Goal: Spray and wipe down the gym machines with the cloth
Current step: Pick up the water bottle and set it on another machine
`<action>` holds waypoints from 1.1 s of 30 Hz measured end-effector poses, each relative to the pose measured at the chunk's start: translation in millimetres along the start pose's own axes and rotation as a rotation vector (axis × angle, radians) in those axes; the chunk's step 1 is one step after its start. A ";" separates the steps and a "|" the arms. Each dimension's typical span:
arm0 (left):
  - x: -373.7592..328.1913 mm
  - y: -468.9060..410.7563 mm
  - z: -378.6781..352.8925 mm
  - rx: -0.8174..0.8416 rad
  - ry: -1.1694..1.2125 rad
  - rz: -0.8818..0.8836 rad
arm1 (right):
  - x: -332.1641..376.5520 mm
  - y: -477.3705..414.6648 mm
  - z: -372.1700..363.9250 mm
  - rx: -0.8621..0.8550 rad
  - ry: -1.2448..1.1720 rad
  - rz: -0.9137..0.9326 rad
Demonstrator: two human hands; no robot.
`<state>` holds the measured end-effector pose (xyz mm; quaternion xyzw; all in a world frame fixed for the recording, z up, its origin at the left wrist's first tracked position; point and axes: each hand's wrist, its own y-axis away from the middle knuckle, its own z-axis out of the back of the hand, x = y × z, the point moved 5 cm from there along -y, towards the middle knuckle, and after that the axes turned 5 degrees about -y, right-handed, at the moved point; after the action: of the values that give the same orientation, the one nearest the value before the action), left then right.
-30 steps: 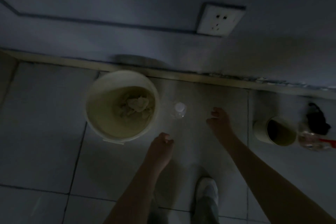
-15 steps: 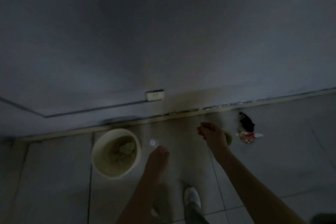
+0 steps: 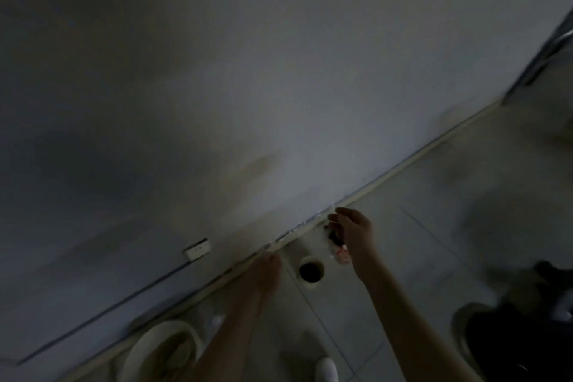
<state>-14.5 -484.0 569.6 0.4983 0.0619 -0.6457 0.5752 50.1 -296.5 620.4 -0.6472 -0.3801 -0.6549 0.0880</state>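
A white bucket (image 3: pixel 161 347) stands on the tiled floor at the lower left, with a pale crumpled cloth (image 3: pixel 173 357) inside it. By the skirting stands a spray bottle (image 3: pixel 340 254) with a black trigger and a red part, half hidden behind my right hand (image 3: pixel 353 232). That hand hovers just above the bottle with loosely curled fingers and holds nothing. My left hand (image 3: pixel 266 267) is stretched forward to the left of it, fingers curled in, with nothing in it. The room is dark and the picture is blurred.
A small pale cup (image 3: pixel 311 271) sits between my hands. A little bottle with a white cap (image 3: pixel 217 319) stands near the bucket. A wall socket (image 3: pixel 197 249) is low on the wall. Dark round equipment (image 3: pixel 502 341) fills the lower right. My white shoe (image 3: pixel 327 369) shows below.
My view has swung up and to the right, so the bucket slid to the lower left. My right hand has reached over to the spray bottle; my left hand moved forward past the small bottle.
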 end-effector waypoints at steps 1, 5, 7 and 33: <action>-12.1 5.6 -3.7 0.009 -0.026 -0.047 | 11.9 11.7 15.5 -0.034 -0.025 0.011; -76.6 44.9 -39.2 0.084 0.021 -0.160 | 46.4 59.3 93.3 -0.191 -0.145 0.075; -101.5 66.5 -59.1 0.124 0.026 -0.204 | 52.3 78.3 128.6 -0.248 -0.189 0.064; -349.0 432.4 -538.9 0.842 0.043 -0.632 | 125.8 335.4 710.3 -0.990 -0.372 0.405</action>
<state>586.6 -37.2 765.2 0.6565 -0.0437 -0.7462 0.1009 789.9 -47.8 774.2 -0.7757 0.0949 -0.6002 -0.1704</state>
